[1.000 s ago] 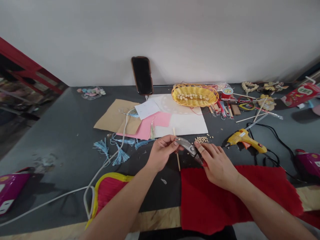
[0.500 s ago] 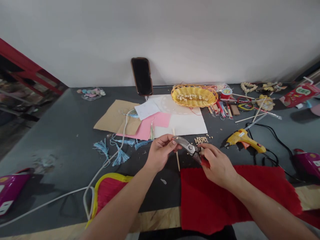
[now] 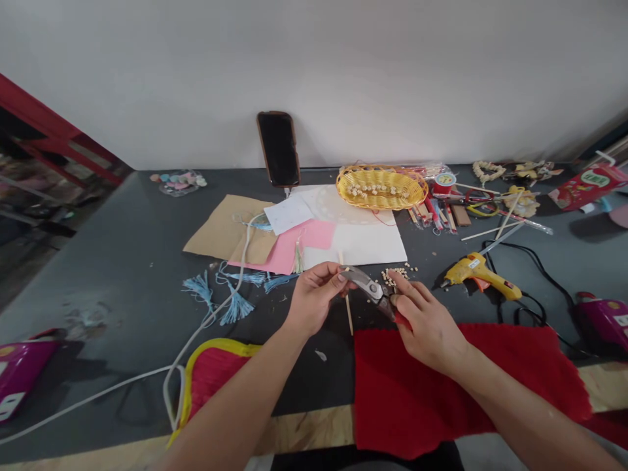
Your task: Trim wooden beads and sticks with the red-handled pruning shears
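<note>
My right hand (image 3: 429,320) is wrapped round the red handles of the pruning shears (image 3: 373,288), whose metal blades point left. At the blade tips, my left hand (image 3: 316,294) is closed in a pinch. A thin wooden stick (image 3: 350,317) runs behind its fingertips, and a small pale end shows by the blades. My fingers partly hide where stick and blades meet. Just beyond the right fingers lies a pile of small pale wooden bits (image 3: 403,271). Below the right hand a red cloth (image 3: 417,392) spreads over the table edge.
A yellow glue gun (image 3: 483,276) with a black cord lies right. Behind are a yellow woven basket (image 3: 343,196), papers (image 3: 358,245) and an upright phone (image 3: 279,150). Blue tassels (image 3: 238,307) and a white cable (image 3: 206,320) are left. Scissors (image 3: 483,208) lie back right.
My right index finger has lifted and stretched out towards the small wooden bits, its grip on the shears looking looser. My left hand and the stick have hardly moved.
</note>
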The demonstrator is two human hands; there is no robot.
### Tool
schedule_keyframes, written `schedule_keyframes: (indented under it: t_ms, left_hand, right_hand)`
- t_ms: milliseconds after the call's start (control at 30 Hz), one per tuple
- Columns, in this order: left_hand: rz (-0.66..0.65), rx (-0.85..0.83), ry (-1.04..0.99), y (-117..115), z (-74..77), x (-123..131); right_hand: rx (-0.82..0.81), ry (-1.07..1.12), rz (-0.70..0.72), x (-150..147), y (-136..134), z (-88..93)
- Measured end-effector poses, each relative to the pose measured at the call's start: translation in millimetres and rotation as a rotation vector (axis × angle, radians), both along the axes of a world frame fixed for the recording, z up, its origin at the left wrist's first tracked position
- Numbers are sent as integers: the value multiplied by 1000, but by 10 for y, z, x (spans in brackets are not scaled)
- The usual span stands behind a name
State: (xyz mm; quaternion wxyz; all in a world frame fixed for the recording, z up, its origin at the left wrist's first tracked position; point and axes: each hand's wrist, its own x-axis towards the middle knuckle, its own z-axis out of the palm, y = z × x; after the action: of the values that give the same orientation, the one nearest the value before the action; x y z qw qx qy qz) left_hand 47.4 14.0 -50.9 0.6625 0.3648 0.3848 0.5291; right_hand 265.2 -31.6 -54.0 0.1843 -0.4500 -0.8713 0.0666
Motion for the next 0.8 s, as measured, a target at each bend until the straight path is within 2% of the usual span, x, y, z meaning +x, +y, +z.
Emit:
schedule_keyframes:
  t_ms: [167,533,800]
  left_hand:
    - [-1,-16,16,-3,1,-6]
    - [-63,-12,7,0,0,-14]
    - [-66,-38,6,4,19,-29]
  right_hand:
    - [1,-58,-8,-12,-4,9]
    - [14,45,51,22,28,-12]
    - [-15,135,35,11,28,-8]
